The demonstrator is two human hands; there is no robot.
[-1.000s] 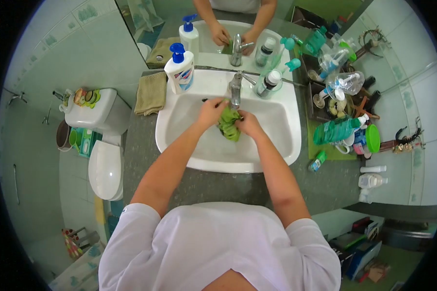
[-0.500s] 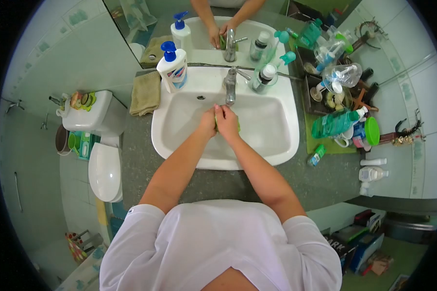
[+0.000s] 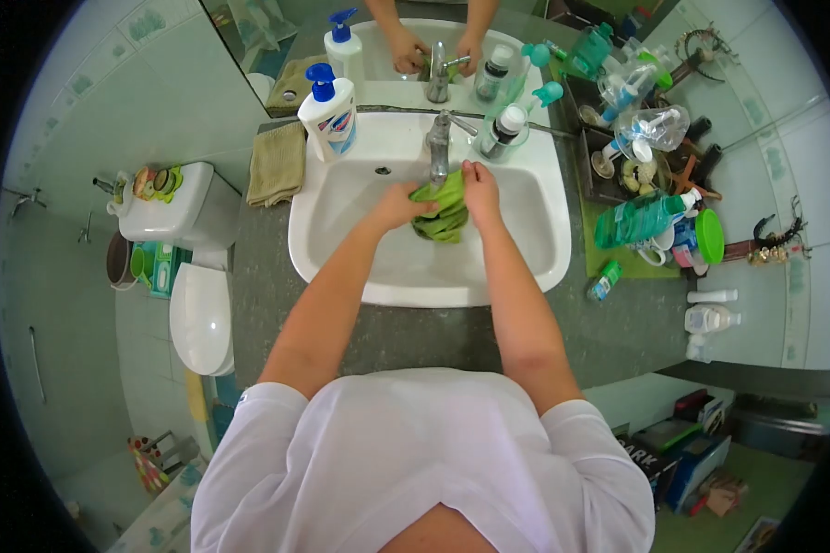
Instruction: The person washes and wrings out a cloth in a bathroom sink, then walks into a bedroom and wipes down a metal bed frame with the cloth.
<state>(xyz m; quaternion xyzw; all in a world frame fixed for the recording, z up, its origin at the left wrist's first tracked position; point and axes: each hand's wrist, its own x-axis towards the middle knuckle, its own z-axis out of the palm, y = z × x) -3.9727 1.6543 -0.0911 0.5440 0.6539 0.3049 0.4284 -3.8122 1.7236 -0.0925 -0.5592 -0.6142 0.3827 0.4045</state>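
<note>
A crumpled green cloth (image 3: 447, 214) hangs between my two hands over the white sink (image 3: 341, 253), just below the chrome faucet (image 3: 439, 147). My left hand (image 3: 398, 205) grips the cloth's left side, its fingertips partly hidden in the folds. On the right, the raised fingers of my right hand (image 3: 480, 192) are closed on the cloth's upper right edge. The cloth is partly spread, with dark folds in its middle.
A white pump bottle (image 3: 330, 120) with a blue top stands on the sink's back left corner beside a folded beige towel (image 3: 277, 164). At the back right is a white-capped bottle (image 3: 503, 132). Green mouthwash (image 3: 641, 219) and several toiletries crowd the right counter.
My hands were pressed together around the bunched cloth half a second ago. Now they are apart, with my right hand moved right and the cloth opened out between them.
</note>
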